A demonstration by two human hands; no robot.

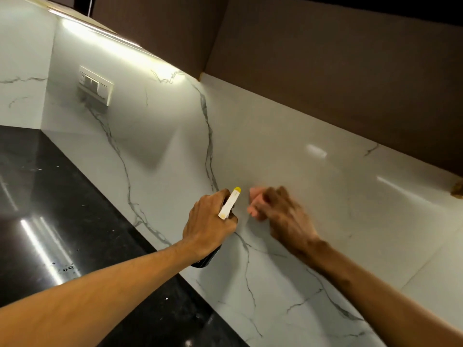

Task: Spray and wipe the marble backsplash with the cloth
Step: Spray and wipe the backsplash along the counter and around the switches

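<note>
Left hand (208, 221) clamped round the dark spray bottle (229, 204) with its yellow nozzle, white grey-veined marble backsplash (325, 196) just ahead, blurred right hand (283, 214) alongside bunching a pink cloth (255, 201), so a squeeze now could wet knuckles, not stone.

Two hands (210, 221) (278, 211), one spray bottle (229, 205)

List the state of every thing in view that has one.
spray bottle: gripped by the left hand, yellow nozzle toward the marble backsplash.
pink cloth: bunched in the right hand, blurred.
marble backsplash: glossy; wet or dry cannot be told.
light strip: on.
switch panel: positions too small to tell.
black countertop: dotted with pale specks.
</note>
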